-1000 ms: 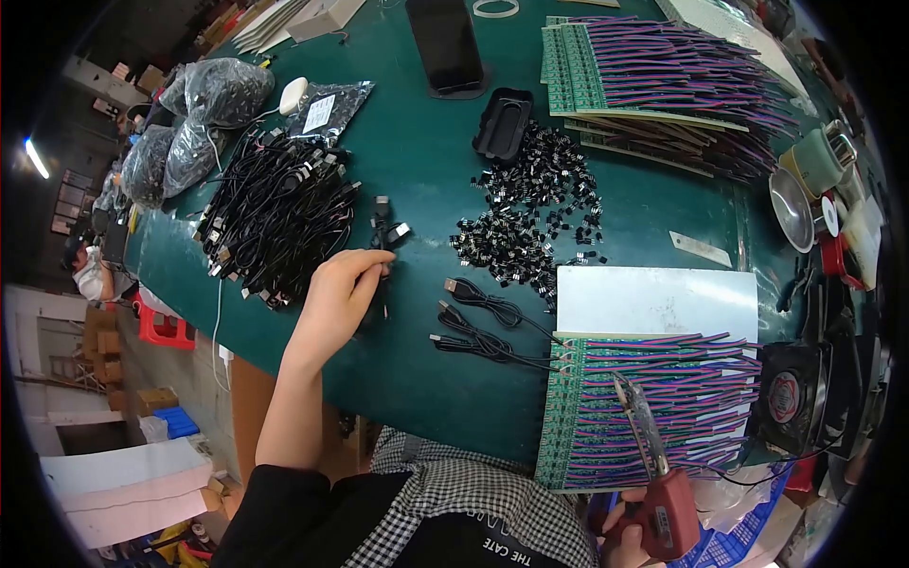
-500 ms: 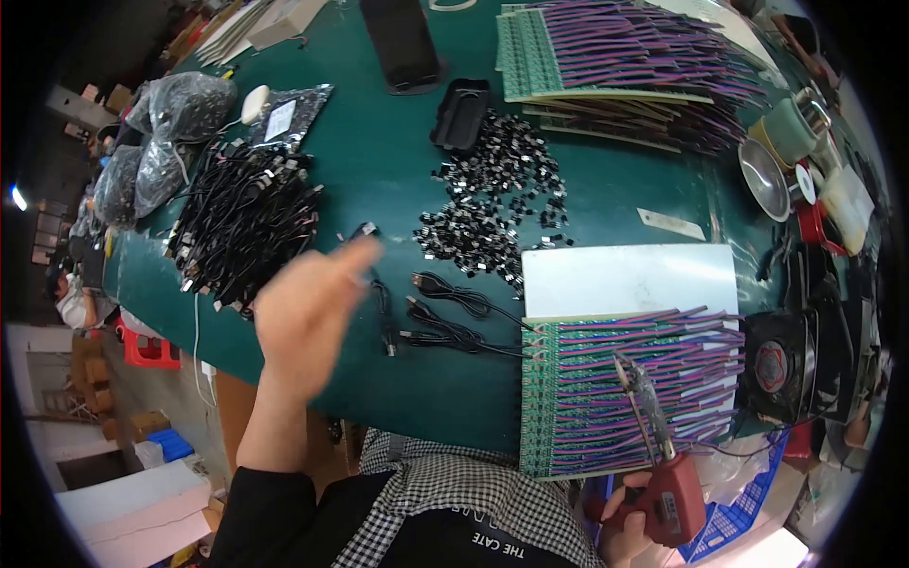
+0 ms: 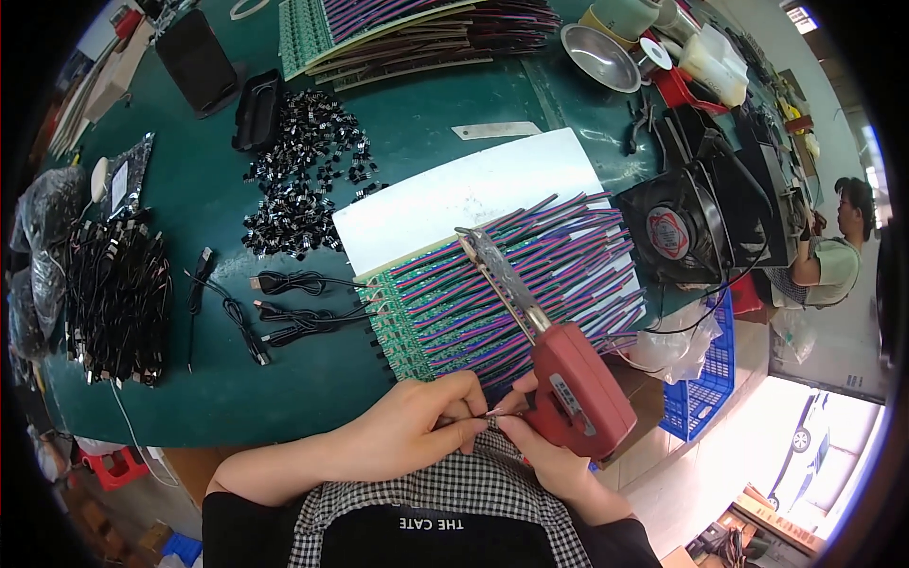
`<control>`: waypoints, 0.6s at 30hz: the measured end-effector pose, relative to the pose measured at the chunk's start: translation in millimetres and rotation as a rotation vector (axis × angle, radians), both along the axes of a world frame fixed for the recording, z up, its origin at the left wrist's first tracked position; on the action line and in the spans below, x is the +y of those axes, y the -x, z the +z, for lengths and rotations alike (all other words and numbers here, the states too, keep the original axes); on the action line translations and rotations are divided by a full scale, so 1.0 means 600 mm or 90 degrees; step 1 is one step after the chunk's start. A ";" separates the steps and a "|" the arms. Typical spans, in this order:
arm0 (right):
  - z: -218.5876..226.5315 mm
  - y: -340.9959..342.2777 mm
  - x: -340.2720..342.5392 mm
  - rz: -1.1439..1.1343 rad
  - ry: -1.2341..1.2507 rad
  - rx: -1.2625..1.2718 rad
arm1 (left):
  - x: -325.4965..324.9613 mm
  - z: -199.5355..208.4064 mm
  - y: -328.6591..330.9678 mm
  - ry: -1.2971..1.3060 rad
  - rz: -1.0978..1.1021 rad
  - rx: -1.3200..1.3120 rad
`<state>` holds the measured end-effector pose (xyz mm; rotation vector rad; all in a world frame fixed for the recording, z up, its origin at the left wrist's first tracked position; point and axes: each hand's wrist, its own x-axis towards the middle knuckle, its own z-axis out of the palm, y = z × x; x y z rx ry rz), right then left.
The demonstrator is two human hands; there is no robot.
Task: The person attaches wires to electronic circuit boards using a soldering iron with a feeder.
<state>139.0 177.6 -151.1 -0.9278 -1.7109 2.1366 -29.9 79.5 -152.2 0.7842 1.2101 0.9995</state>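
My right hand (image 3: pixel 554 464) is wrapped round a red soldering gun (image 3: pixel 585 390), its metal tip pointing up and left over a green circuit board panel (image 3: pixel 393 327). Many purple and pink wires (image 3: pixel 530 275) run across that panel. Close to my apron, my left hand (image 3: pixel 412 428) is closed in a pinch, meeting my right fingertips. Whatever sits between them is too small and covered to make out. Black USB cables (image 3: pixel 294 282) lie at the panel's left edge, some reaching its pads. Farther left are loose black cables (image 3: pixel 232 312).
A heap of black cables (image 3: pixel 118 303) lies on the left, beside bagged goods (image 3: pixel 47 218). Small connectors (image 3: pixel 308 170) are scattered mid-table near a black tray (image 3: pixel 258 109). More wired panels (image 3: pixel 398 38) are stacked behind. At right stand a fan (image 3: pixel 668 232) and a metal bowl (image 3: pixel 601 57).
My left hand has come from beside the cable heap to my right hand in front of my apron. The head view has turned to the right. The soldering gun stays in my right hand.
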 end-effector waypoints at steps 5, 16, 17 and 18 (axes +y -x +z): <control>-0.003 0.002 0.001 -0.003 -0.003 -0.008 | 0.002 0.003 -0.001 0.005 -0.031 -0.010; -0.002 0.008 0.005 0.024 -0.032 0.034 | -0.002 0.003 -0.014 0.011 0.067 0.001; -0.001 0.007 0.006 0.035 -0.041 0.023 | -0.003 0.004 -0.014 0.017 0.083 0.010; 0.000 0.008 0.006 0.035 -0.041 0.023 | -0.004 0.002 -0.016 0.017 0.083 0.009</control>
